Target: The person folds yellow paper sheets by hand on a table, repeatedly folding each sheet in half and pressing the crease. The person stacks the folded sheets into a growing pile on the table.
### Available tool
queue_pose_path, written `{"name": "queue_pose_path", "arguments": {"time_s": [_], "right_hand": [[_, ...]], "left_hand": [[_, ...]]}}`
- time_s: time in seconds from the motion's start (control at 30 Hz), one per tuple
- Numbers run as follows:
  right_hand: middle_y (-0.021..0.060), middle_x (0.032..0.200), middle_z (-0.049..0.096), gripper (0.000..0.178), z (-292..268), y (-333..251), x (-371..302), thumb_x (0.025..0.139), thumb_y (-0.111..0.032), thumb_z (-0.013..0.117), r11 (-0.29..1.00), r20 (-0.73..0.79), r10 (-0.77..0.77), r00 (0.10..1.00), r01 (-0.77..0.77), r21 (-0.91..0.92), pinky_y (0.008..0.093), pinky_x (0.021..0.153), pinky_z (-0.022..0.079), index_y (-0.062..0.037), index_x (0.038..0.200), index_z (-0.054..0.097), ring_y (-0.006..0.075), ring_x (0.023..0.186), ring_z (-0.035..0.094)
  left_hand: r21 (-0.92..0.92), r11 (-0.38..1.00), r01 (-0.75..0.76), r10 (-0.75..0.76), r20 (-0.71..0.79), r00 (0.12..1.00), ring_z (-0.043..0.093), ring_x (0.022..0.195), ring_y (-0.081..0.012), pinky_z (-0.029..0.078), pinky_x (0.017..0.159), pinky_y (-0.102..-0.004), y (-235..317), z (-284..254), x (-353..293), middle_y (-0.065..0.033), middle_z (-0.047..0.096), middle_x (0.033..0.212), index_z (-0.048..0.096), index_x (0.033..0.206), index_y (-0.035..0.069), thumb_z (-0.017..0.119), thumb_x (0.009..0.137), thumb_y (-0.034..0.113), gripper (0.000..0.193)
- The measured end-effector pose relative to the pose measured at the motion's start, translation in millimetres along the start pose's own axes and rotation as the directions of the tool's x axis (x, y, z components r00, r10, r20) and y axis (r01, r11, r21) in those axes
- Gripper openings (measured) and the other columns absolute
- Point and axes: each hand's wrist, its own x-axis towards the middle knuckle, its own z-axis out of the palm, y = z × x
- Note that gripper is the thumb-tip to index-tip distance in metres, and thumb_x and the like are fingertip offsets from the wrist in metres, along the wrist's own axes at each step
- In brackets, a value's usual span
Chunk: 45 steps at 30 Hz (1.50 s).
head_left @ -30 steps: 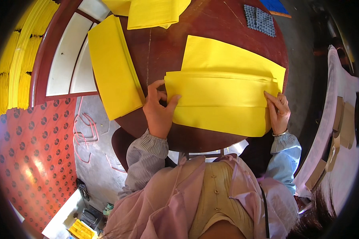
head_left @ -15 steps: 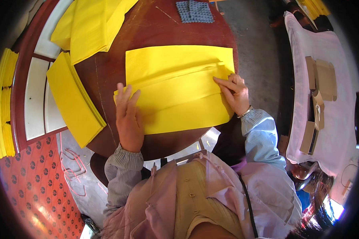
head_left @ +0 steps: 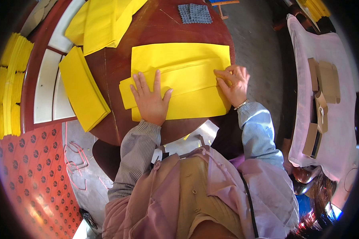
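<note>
Left grip (head_left: 152, 102) lies spread on folded yellow fabric (head_left: 189, 88); right grip (head_left: 235, 85) curls at the fabric's right edge, whether pinching I cannot tell. Dark-red worktop (head_left: 167, 30), grey floor (head_left: 256, 44) beside.

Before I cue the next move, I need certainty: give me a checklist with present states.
1. Left hand resting on the folded yellow strip, fingers spread: ok.
2. Right hand at the strip's right end: ok.
3. Right-hand pinch firm: cannot tell.
4. Strip's left end flush with the yellow sheet beneath: not ok, it juts out leftward.
5. Yellow stack at left apart from the sheet: ok.
</note>
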Motion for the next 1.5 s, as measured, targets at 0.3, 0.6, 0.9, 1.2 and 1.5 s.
{"name": "queue_pose_path", "arguments": {"time_s": [0.3,0.6,0.9,1.2,1.5], "right_hand": [[0.0055,0.169,0.040,0.065,70,-93,-1,0.102,-0.043,0.062,0.970,0.161,-0.225,0.961,0.237,-0.058,0.0525,0.129,0.022,-0.0179,0.160,0.046,0.0216,0.158,0.033],[0.0057,0.178,0.020,0.061,32,-20,-1,0.112,-0.041,0.040,0.877,0.245,0.185,0.952,-0.047,-0.478,0.0564,0.132,0.008,-0.0169,0.168,0.029,0.0233,0.165,0.012],[0.0066,0.151,0.062,0.041,66,-104,2,0.103,-0.018,0.065,0.940,0.089,-0.232,0.969,0.199,0.277,0.0480,0.122,0.037,-0.0159,0.144,0.066,0.0302,0.141,0.052],[0.0080,0.120,0.078,0.017,46,-86,-4,0.095,-0.016,0.076,0.922,0.080,-0.070,0.994,0.034,0.385,0.0442,0.105,0.048,-0.0074,0.108,0.083,0.0274,0.109,0.065],[0.0090,0.106,0.075,0.014,30,-96,10,0.085,-0.006,0.080,0.976,0.053,-0.157,0.986,0.146,0.162,0.0428,0.095,0.050,-0.0071,0.099,0.080,0.0292,0.101,0.063]], "left_hand": [[0.019,0.999,0.026,-0.026,-0.003,1.000,0.020,0.159,-0.0489,0.013,0.126,-0.0659,1,5,-1,-0.0351,0.030,0.165,0.044,0.162,0.023,0.067,0.098,0.052,0.074],[0.059,0.998,0.026,-0.032,0.100,0.994,0.006,0.163,-0.0444,0.000,0.125,-0.0707,-9,7,11,-0.0275,0.019,0.173,0.037,0.166,0.027,0.054,0.101,0.063,0.075],[-0.232,0.961,-0.152,0.154,-0.008,0.988,0.037,0.154,-0.0376,0.028,0.127,-0.0530,-27,-1,10,-0.0172,0.050,0.159,0.056,0.151,0.011,0.064,0.103,0.024,0.050],[-0.454,0.888,-0.069,-0.037,-0.221,0.975,0.059,0.096,-0.0322,0.048,0.087,-0.0466,-34,-9,0,-0.0093,0.065,0.091,0.066,0.081,0.006,0.085,0.084,0.014,0.021],[-0.334,0.941,-0.056,-0.010,-0.191,0.982,0.059,0.094,-0.0334,0.047,0.086,-0.0467,-32,-15,7,-0.0103,0.062,0.088,0.060,0.079,0.006,0.086,0.079,0.015,0.027]]}}
